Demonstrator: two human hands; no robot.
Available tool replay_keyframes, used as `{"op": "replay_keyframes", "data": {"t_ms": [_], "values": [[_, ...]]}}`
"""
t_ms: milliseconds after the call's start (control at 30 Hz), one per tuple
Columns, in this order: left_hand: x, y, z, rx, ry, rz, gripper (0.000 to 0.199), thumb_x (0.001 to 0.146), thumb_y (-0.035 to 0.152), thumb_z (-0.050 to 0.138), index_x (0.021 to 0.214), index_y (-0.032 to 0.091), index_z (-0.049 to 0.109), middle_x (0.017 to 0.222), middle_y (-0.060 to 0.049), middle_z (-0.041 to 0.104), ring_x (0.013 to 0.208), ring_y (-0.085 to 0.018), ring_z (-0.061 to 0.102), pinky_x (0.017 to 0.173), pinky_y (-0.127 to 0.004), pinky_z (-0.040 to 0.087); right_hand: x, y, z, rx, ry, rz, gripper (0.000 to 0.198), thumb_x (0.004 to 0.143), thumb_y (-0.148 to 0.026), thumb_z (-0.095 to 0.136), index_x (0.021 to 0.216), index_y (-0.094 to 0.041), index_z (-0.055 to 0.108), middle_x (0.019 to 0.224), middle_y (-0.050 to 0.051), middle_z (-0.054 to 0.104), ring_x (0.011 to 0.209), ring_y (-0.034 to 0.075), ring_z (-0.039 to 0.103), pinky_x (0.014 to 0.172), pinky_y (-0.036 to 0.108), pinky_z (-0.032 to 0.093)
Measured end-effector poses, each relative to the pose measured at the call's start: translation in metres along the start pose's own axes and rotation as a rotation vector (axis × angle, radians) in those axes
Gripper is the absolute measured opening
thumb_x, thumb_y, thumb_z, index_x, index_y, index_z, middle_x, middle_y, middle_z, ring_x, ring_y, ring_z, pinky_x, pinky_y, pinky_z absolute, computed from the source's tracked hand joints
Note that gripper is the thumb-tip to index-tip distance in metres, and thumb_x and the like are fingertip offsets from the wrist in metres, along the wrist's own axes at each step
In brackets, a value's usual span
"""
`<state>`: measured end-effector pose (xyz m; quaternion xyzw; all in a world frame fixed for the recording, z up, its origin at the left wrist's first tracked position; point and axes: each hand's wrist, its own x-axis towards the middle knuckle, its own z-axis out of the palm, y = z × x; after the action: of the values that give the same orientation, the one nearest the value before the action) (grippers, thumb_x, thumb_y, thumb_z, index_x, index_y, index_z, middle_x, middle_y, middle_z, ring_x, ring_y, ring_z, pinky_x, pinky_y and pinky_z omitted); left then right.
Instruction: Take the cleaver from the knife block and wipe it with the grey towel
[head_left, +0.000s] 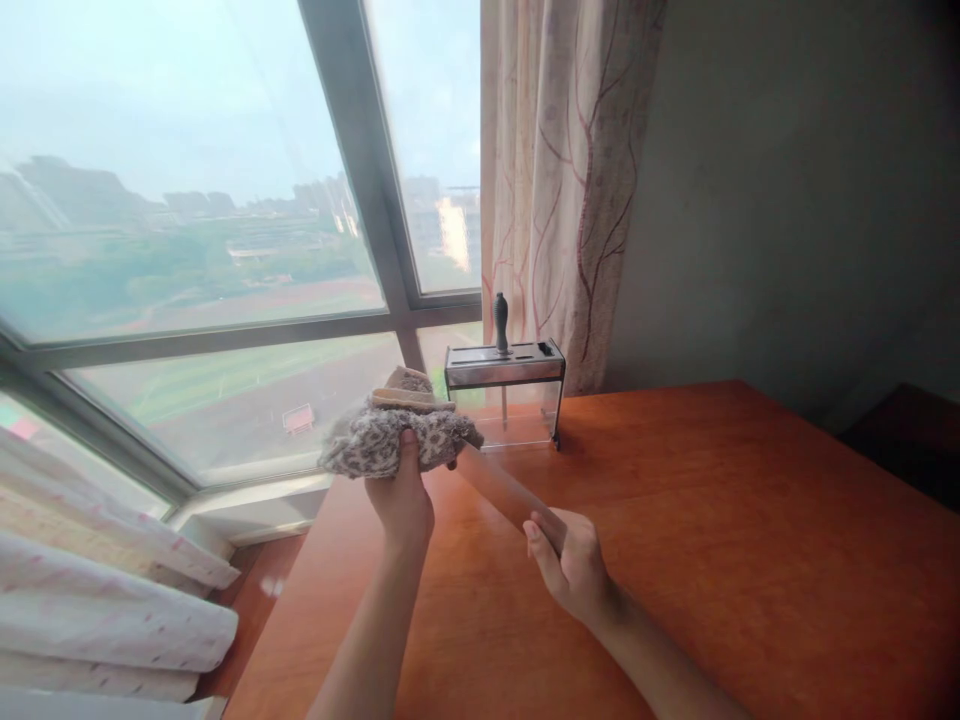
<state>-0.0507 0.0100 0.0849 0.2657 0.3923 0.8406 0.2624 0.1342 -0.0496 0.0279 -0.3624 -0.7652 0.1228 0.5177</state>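
Note:
My left hand [405, 490] is closed around a bunched grey-and-white patterned cloth [367, 440], thumb on top. My right hand [574, 560] grips the near end of a long flat knife [502, 488], which slants up to the left. The knife's far end meets the right side of the cloth and is partly hidden there. Its surface has the table's reddish-brown tone; I cannot tell where blade and handle part. Beyond the cloth stands a clear-sided knife holder [504, 372] with a metal top, a grey-handled rod [501, 322] upright in it.
Both hands are above a reddish-brown wooden table [712, 540]. Large windows [187, 200] rise behind its left side. One curtain [577, 180] hangs behind the holder, another curtain [112, 590] at the lower left. A grey wall [787, 200] is at the right.

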Motion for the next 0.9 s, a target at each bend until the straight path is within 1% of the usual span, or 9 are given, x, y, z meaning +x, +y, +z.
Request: {"op": "replay_keyframes", "data": {"t_ms": [133,267,400,533,633,700,733,833,900], "values": [[0.000,0.000,-0.002,0.006,-0.040,-0.097,0.045,0.068,0.025,0.078,0.110,0.019,0.065,0.116,-0.009,0.066,0.110,-0.023,0.060,0.090,-0.035,0.052,-0.002,0.002,0.001,-0.009,0.038,0.032,0.033,0.094,-0.021,0.042,0.062,-0.019,0.048,0.053,-0.001,0.048,0.049,0.012,0.048,0.052,0.026,0.035],[0.000,0.000,-0.002,-0.068,-0.086,-0.215,0.042,0.068,0.023,0.078,0.108,0.019,0.065,0.114,-0.009,0.067,0.105,-0.023,0.063,0.083,-0.034,0.055,-0.001,0.004,0.002,-0.040,0.002,-0.004,0.031,0.094,-0.020,0.042,0.063,-0.020,0.047,0.055,-0.001,0.048,0.050,0.012,0.047,0.053,0.026,0.034],[0.004,0.004,-0.001,-0.203,-0.052,-0.341,0.034,0.073,0.018,0.074,0.105,0.019,0.066,0.113,-0.007,0.068,0.100,-0.020,0.064,0.076,-0.028,0.057,0.002,0.006,0.001,-0.066,-0.035,-0.055,0.031,0.094,-0.020,0.042,0.063,-0.020,0.045,0.054,-0.002,0.044,0.048,0.012,0.044,0.052,0.027,0.030],[0.012,0.008,-0.003,-0.331,0.000,-0.477,0.022,0.081,0.017,0.064,0.103,0.018,0.066,0.104,-0.005,0.070,0.089,-0.015,0.067,0.071,-0.022,0.056,0.003,0.005,0.001,-0.019,-0.062,-0.032,0.031,0.095,-0.021,0.041,0.064,-0.020,0.047,0.056,-0.001,0.049,0.050,0.012,0.048,0.053,0.026,0.034],[0.018,0.008,-0.006,-0.381,0.035,-0.553,0.017,0.086,0.020,0.058,0.101,0.018,0.066,0.098,-0.005,0.072,0.086,-0.014,0.067,0.071,-0.022,0.056,0.002,0.005,0.000,-0.006,-0.074,-0.034,0.031,0.095,-0.022,0.041,0.065,-0.020,0.048,0.056,-0.001,0.050,0.051,0.012,0.049,0.053,0.026,0.035],[0.020,0.007,-0.006,-0.384,0.044,-0.542,0.018,0.088,0.022,0.056,0.102,0.018,0.066,0.098,-0.006,0.072,0.091,-0.016,0.067,0.074,-0.024,0.057,0.001,0.005,0.000,0.000,-0.081,-0.054,0.031,0.095,-0.022,0.041,0.064,-0.020,0.048,0.056,-0.001,0.048,0.051,0.013,0.048,0.054,0.027,0.034],[0.020,0.007,-0.006,-0.371,0.047,-0.507,0.018,0.087,0.023,0.057,0.102,0.018,0.066,0.099,-0.006,0.071,0.094,-0.017,0.066,0.076,-0.026,0.057,0.001,0.005,0.000,-0.004,-0.079,-0.072,0.031,0.094,-0.022,0.041,0.065,-0.020,0.048,0.056,-0.001,0.047,0.051,0.013,0.047,0.053,0.027,0.032],[0.015,0.006,-0.004,-0.267,0.075,-0.309,0.024,0.083,0.022,0.064,0.107,0.019,0.064,0.109,-0.006,0.069,0.104,-0.019,0.063,0.081,-0.027,0.056,0.000,0.004,0.001,-0.038,-0.047,-0.135,0.029,0.094,-0.021,0.041,0.067,-0.020,0.049,0.055,-0.002,0.044,0.050,0.013,0.043,0.053,0.029,0.029],[0.008,0.007,-0.002,-0.162,0.073,-0.234,0.035,0.080,0.023,0.068,0.114,0.021,0.060,0.115,-0.005,0.066,0.109,-0.018,0.060,0.083,-0.025,0.055,0.000,0.003,0.001,-0.053,-0.025,-0.165,0.026,0.094,-0.020,0.040,0.070,-0.019,0.051,0.055,-0.002,0.043,0.051,0.013,0.043,0.054,0.029,0.028]]}}
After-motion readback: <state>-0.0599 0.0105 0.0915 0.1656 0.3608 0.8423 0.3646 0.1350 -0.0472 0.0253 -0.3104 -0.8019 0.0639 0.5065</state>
